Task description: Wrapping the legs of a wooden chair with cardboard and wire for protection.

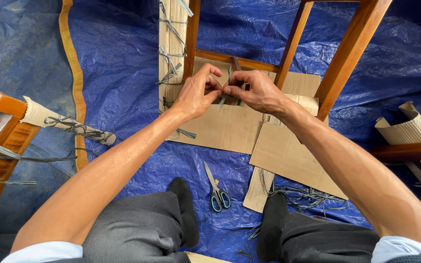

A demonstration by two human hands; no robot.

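Observation:
My left hand (197,92) and my right hand (252,90) meet in front of a wooden furniture frame (349,48), fingertips pinched together. Both grip a thin grey plastic strap (229,78) that runs up between them, just below the frame's lower crossbar (249,62). Flat brown cardboard (225,129) lies under my hands. One frame leg on the left is wrapped in corrugated cardboard (169,46) tied with grey strap.
Scissors with blue-green handles (217,191) lie on the blue tarp (123,73) between my knees. Cut strap pieces (308,197) are heaped by my right foot. Another wrapped wooden piece (57,122) sits at left, rolled corrugated cardboard (412,129) at right.

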